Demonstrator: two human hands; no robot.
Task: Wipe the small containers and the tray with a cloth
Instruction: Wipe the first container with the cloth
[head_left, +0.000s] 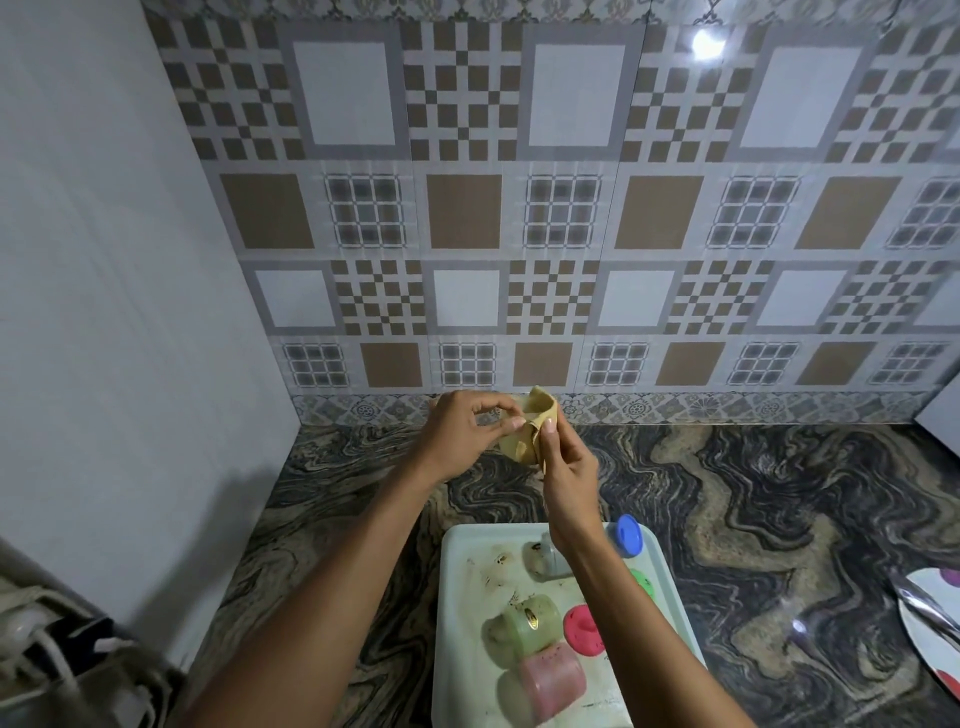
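**Risk: cloth slips, tray items get swept**

L hand (462, 431) & R hand (566, 467) both pinch the tan cloth (540, 410) w/ fingertips, held above the worktop (779, 493); can't tell if a container sits inside. Light pinch, so the cloth could drop. Tray (462, 623) lies at 6 o'clock, under the R forearm. Green container (524, 623) & pink container (550, 680) lie tipped on it, blue lid (628, 535) at its 1 o'clock corner. A low forearm could knock them off.

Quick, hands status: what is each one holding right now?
Left hand: pinches the cloth.
Right hand: grips the same cloth.
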